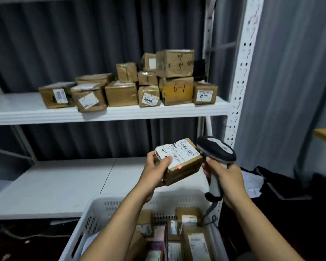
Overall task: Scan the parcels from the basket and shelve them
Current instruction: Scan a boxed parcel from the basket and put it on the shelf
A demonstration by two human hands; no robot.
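Above the far rim of the basket [111, 200] your left hand [155, 167] gripped the parcel [184, 166], thumb across its label [179, 152], and your right hand [227, 178] was curled round the handle of the scanner [216, 149]; the red dot [180, 167] fell below the barcode [187, 146], so aiming higher looked wise.

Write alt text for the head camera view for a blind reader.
A person's left hand holds a labelled cardboard parcel while the right hand aims a handheld scanner at it, a red dot on its edge. Below is a white basket of parcels; more boxes sit on the upper shelf.
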